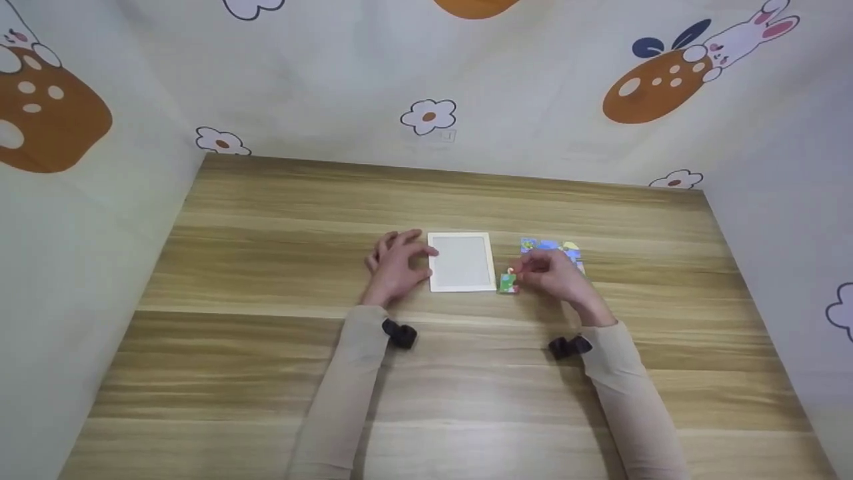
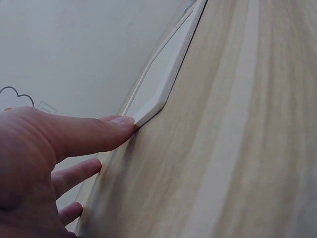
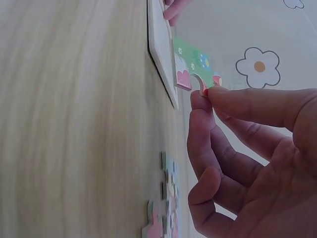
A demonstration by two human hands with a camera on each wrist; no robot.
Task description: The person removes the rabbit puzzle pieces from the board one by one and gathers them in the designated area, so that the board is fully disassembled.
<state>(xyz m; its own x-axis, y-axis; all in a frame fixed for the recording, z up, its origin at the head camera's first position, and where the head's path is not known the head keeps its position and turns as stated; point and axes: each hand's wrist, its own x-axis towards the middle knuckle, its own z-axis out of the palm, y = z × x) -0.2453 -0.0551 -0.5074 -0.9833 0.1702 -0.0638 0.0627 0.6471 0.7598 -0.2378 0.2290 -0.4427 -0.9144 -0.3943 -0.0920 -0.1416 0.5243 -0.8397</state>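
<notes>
A white puzzle frame (image 1: 492, 263) with a pale inner panel lies flat on the table. My left hand (image 1: 396, 267) is at its left side, with thumb and forefinger touching the edge; the left wrist view shows the straight thumb (image 2: 94, 134) against the frame's rim. Between the thumb and forefinger of my right hand (image 1: 552, 272) is pinched a green jigsaw piece (image 1: 508, 283) with pink and white printing. That piece (image 3: 198, 62) is held up just off the frame's right side. Its pinched end is partly hidden by the fingertips.
Several colourful jigsaw pieces (image 1: 528, 244) lie right of the frame, partly hidden under my right hand. The wood-grain table (image 1: 300, 233) meets a patterned cloth wall (image 1: 346, 100) behind. Small black cameras (image 1: 401, 335) are strapped at both wrists.
</notes>
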